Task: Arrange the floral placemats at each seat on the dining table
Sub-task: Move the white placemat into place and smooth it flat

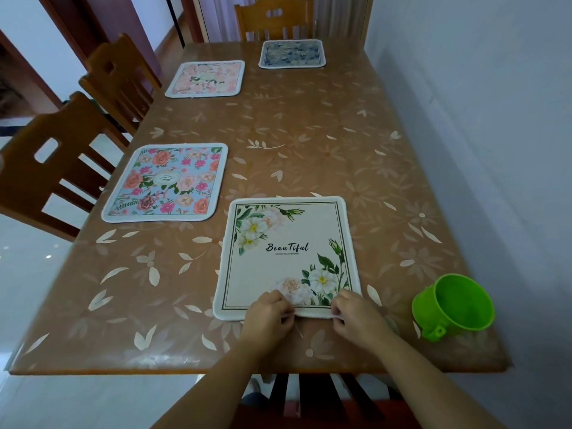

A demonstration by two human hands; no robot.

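Cream placemat (288, 258) lies at near seat, near edge pinched by left hand (267, 315) and right hand (356, 317), apparently lifted slightly. Risk: uneven tug skews it, or slides it toward green cup (455, 305) nearby on table (309, 134).

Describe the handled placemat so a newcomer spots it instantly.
On the dining table, at its near end left of the green cup, lies the cream placemat. The left hand and right hand pinch its near edge. Only its centre is plain, reading Beautiful.
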